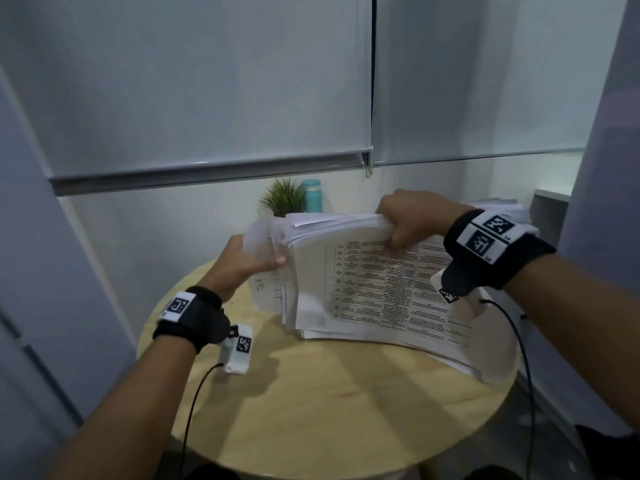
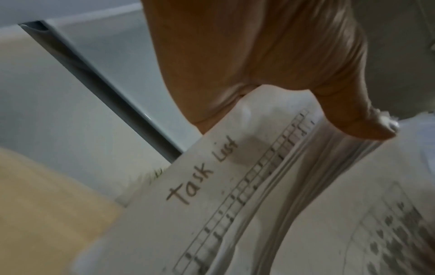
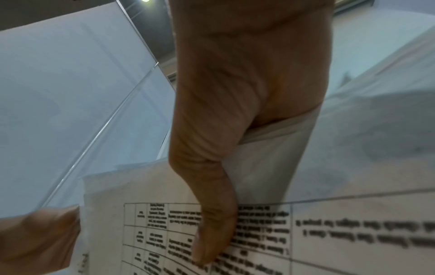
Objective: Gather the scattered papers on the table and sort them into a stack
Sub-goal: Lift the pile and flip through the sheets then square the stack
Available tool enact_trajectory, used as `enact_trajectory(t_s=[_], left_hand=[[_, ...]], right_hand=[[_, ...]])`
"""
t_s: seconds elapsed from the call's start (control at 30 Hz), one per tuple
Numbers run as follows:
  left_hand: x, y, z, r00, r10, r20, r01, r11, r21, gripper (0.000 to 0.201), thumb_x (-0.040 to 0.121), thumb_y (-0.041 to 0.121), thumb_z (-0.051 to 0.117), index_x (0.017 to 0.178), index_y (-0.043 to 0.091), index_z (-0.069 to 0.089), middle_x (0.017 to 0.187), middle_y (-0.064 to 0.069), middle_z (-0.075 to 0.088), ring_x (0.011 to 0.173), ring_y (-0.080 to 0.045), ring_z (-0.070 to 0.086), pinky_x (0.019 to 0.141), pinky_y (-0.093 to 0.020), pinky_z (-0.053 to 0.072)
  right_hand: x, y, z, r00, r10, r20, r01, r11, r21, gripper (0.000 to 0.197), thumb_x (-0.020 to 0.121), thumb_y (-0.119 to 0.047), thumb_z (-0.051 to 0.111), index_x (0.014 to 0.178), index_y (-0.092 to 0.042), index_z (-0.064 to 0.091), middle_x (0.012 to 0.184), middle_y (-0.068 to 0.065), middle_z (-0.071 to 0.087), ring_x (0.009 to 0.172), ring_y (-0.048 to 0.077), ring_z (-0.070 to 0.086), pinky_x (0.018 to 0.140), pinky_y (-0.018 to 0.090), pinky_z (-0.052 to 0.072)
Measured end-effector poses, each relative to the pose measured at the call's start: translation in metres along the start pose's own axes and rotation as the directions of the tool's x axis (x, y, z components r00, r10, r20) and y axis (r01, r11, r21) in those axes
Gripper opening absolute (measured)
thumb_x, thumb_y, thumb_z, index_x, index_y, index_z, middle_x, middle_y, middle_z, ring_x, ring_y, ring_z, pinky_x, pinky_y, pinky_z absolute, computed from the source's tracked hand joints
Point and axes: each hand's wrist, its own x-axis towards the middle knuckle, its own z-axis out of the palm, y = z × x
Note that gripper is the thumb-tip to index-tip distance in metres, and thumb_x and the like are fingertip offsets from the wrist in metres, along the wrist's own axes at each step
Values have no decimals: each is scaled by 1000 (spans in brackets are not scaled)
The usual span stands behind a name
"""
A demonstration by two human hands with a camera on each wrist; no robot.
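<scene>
A round pale-wood table (image 1: 346,427) sits in a corner under lowered blinds (image 1: 207,81). At its twelve o'clock edge a teal bottle (image 1: 311,195), its contents not visible, stands just beside a small green plant (image 1: 284,199); the plant's pot is hidden behind the papers. Your stack of papers (image 1: 363,289) is tilted up over the table from eleven to three o'clock. Your left hand (image 1: 239,261) clamps its left edge, thumb in front, by a sheet headed "Task List" (image 2: 202,171). Your right hand (image 1: 408,216) grips the top edge, thumb on the printed front sheet.
</scene>
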Motion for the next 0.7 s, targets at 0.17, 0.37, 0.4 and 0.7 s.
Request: enact_trajectory(t_s=[0.17, 0.37, 0.4, 0.7], left_hand=[[0, -11, 16, 996, -27, -84, 30, 999, 29, 46, 66, 2, 86, 108, 10, 70, 102, -3, 77, 98, -21, 73, 87, -42, 59], [6, -10, 29, 996, 6, -92, -9, 999, -38, 42, 67, 1, 84, 106, 10, 70, 100, -3, 78, 97, -21, 74, 79, -33, 60], [7, -9, 34, 997, 4, -83, -8, 999, -40, 42, 67, -2, 84, 105, 10, 70, 100, -2, 78, 96, -20, 74, 79, -33, 60], [9, -17, 44, 988, 10, -153, -30, 991, -128, 38, 67, -6, 83, 102, 5, 72, 101, -9, 77, 96, -25, 74, 80, -37, 61]], right_hand=[[1, -2, -2, 999, -36, 2, 36, 999, 23, 56, 69, -42, 84, 116, -20, 62, 102, 1, 60, 89, 19, 56, 78, 32, 48], [-11, 13, 0, 997, -25, -75, 35, 989, 143, 73, 69, -42, 85, 134, -23, 55, 123, 0, 57, 111, 18, 49, 91, 35, 42], [-13, 13, 1, 995, -29, -100, 43, 989, 140, 72, 69, -41, 85, 133, -24, 56, 124, 0, 59, 108, 16, 49, 90, 35, 42], [-58, 45, -14, 991, 121, -65, -91, 932, 350, 90, 46, -71, 80, 124, -35, 51, 110, -4, 62, 98, 18, 57, 93, 39, 48]])
